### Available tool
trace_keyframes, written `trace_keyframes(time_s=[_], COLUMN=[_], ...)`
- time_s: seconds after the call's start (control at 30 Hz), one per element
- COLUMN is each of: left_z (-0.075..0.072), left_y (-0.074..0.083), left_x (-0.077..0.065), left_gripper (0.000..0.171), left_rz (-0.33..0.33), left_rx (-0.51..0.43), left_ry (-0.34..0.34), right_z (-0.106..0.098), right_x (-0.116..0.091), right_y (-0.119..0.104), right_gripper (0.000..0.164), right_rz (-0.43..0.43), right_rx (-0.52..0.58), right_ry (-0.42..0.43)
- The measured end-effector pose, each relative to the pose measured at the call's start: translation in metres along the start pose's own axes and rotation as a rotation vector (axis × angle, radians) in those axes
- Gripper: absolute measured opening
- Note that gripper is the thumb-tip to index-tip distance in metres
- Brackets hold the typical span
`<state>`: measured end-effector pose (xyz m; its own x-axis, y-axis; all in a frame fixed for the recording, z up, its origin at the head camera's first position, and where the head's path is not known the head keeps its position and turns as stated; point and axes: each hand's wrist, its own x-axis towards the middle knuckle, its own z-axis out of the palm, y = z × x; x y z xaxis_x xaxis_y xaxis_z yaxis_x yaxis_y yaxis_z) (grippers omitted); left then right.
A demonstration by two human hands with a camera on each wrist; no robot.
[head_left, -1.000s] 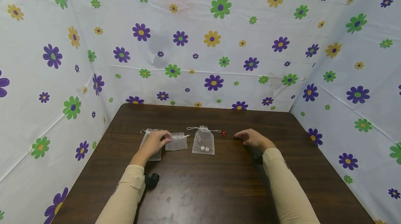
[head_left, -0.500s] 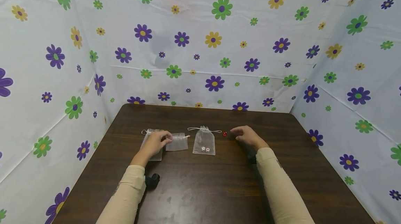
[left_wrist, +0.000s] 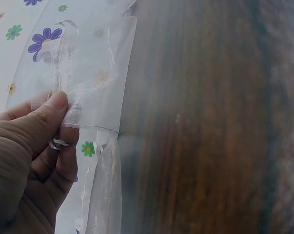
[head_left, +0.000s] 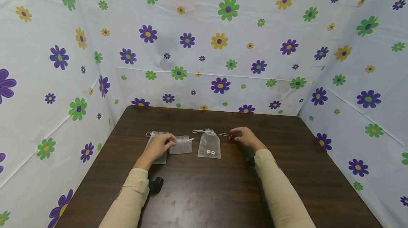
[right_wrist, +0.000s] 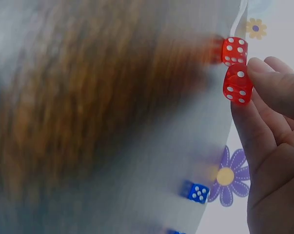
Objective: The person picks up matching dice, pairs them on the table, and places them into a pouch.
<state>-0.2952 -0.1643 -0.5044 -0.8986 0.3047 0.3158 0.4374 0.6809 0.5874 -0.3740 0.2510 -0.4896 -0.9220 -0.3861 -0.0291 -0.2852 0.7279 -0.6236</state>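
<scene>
My left hand (head_left: pixel 158 146) pinches the corner of a small sheer drawstring pouch (left_wrist: pixel 103 83) between thumb and finger. A second sheer pouch (head_left: pixel 161 158) lies partly hidden under that hand. To the right, my right hand (head_left: pixel 247 138) pinches a red die (right_wrist: pixel 238 86) with white pips. Close by it is another red die (right_wrist: pixel 234 51) on the table. Between the hands lies a third sheer pouch (head_left: pixel 208 141) with white drawstrings, holding two white dice (head_left: pixel 210 153).
A blue die (right_wrist: pixel 199 193) sits on the dark wooden table (head_left: pixel 204 192), with the edge of another blue die (right_wrist: pixel 176 232) below it in the right wrist view. Flower-patterned cloth (head_left: pixel 191 26) surrounds the table's back and sides.
My right hand has moved left, carrying a red die up beside the other red die. The left hand has stayed in place with its pouch.
</scene>
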Motion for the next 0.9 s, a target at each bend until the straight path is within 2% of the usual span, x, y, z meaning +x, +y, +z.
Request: trace_keyframes(time_s=[0.3,0.6,0.9], left_z=[0.001,-0.001,-0.001], left_y=[-0.001,0.002,0.001], left_x=[0.0,-0.001,-0.001], left_gripper=[0.011,0.005,0.004], left_rz=[0.0,-0.024,-0.025], left_rx=[0.008,0.006,0.002], left_ry=[0.001,-0.026,-0.019], right_z=[0.007,0.011,0.014], right_x=[0.007,0.009,0.012], right_y=[-0.002,-0.003,-0.002], right_gripper=[0.037,0.036,0.035], right_rz=[0.004,-0.015,-0.028], right_rx=[0.0,-0.032,-0.026], right_ry=[0.018,0.019,0.008])
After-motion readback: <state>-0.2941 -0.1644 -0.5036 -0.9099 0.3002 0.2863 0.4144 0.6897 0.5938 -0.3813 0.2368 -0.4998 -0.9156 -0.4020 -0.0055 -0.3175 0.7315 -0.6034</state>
